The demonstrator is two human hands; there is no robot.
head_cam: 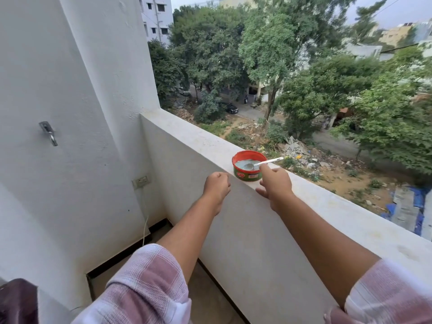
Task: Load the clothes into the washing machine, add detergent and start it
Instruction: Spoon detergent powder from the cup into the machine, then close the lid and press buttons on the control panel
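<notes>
A round tub (248,176) with a red rim and a green label stands on top of the balcony parapet (327,206). It holds pale blue-grey detergent, and a spoon (264,163) rests in it with its handle sticking out to the right. My right hand (274,183) reaches toward the tub, fingers apart, the index finger almost at the spoon's handle, holding nothing. My left hand (216,187) is curled into a loose fist just left of the tub, against the parapet's inner face. No washing machine or clothes are in view.
White wall at left carries a metal hook (48,133) and a wall socket (141,181) with a thin cable hanging down. Beyond the parapet is a long drop to trees and a street. A dark maroon object (17,300) sits at the bottom left corner.
</notes>
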